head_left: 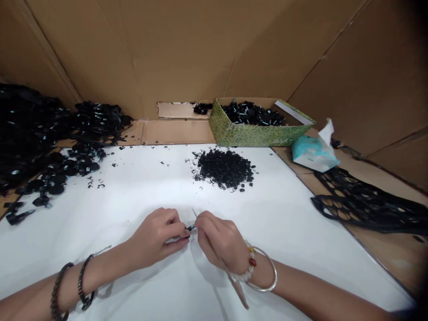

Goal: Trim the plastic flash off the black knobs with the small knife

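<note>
Small black fitting, with a glint of metal at one end, sits pinched between the thumb and fingertips of the left hand, low over the middle of the white sheet covering the bench. The right hand closes in from the other side, its fingers curled against the fitting's tip; whether they actually grip it is hidden. A thin pale sliver stands just beyond the fingers, too fine to identify. Ahead lies a mound of tiny black rings, with strays scattered around it. Behind that, a green patterned cardboard box is well filled with black parts with metal shanks. A far bigger heap of black parts spreads over the left side of the bench, while a black honeycomb mesh lies on the right, near a tissue box. Every heap looks large beside the single piece in hand, so plenty of parts appear to remain.
</note>
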The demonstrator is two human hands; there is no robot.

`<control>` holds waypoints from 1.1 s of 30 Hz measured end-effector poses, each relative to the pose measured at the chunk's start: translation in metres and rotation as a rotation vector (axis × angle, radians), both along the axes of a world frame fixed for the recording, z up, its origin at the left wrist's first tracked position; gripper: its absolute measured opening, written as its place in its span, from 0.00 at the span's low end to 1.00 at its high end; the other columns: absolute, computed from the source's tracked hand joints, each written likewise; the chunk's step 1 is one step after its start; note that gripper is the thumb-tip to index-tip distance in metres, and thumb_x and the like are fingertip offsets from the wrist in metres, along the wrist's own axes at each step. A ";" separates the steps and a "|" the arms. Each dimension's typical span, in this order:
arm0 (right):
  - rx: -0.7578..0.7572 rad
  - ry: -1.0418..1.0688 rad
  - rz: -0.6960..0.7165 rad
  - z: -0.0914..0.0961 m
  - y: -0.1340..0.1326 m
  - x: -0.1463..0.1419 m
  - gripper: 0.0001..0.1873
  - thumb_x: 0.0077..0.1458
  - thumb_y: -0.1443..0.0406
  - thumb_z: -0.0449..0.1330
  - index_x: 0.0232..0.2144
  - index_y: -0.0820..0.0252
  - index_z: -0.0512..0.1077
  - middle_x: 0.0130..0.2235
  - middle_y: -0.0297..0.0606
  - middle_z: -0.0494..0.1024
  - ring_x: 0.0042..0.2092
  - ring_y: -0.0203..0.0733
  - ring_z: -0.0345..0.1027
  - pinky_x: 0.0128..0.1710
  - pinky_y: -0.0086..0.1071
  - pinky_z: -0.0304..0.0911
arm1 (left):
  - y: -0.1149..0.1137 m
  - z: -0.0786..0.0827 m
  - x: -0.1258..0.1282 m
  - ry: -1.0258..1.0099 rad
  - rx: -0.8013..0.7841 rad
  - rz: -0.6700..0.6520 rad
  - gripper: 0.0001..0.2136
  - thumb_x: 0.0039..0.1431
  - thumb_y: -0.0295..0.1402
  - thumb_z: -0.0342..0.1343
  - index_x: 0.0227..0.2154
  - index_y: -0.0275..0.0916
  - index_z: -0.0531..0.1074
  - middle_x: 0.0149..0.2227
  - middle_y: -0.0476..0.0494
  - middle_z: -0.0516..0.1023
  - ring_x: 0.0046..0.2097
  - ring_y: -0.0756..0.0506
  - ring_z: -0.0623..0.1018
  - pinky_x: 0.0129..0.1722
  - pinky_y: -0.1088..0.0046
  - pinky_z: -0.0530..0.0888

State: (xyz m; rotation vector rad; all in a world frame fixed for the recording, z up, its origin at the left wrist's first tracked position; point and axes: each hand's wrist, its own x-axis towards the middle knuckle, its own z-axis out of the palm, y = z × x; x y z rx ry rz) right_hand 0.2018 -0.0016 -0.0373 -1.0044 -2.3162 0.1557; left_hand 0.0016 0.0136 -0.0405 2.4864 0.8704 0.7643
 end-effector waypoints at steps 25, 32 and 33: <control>-0.123 -0.008 0.143 -0.004 0.016 0.011 0.05 0.56 0.65 0.54 0.34 0.57 0.70 0.43 0.38 0.76 0.37 0.37 0.68 0.37 0.30 0.66 | 0.000 -0.002 -0.003 -0.006 0.024 -0.005 0.02 0.56 0.31 0.54 0.30 0.39 0.67 0.28 0.47 0.73 0.30 0.49 0.73 0.31 0.72 0.68; -0.094 0.031 0.155 -0.004 0.015 0.007 0.05 0.53 0.70 0.52 0.29 0.58 0.68 0.37 0.38 0.77 0.34 0.38 0.65 0.32 0.30 0.63 | -0.002 -0.004 -0.002 0.004 0.154 -0.051 0.02 0.55 0.27 0.53 0.31 0.39 0.67 0.28 0.47 0.73 0.30 0.49 0.74 0.30 0.72 0.69; -0.100 0.032 0.156 -0.004 0.015 0.007 0.05 0.53 0.70 0.52 0.29 0.58 0.68 0.36 0.38 0.77 0.34 0.38 0.65 0.32 0.30 0.63 | -0.003 -0.003 -0.002 0.009 0.164 -0.051 0.02 0.55 0.27 0.53 0.32 0.39 0.67 0.28 0.47 0.73 0.29 0.49 0.74 0.30 0.72 0.69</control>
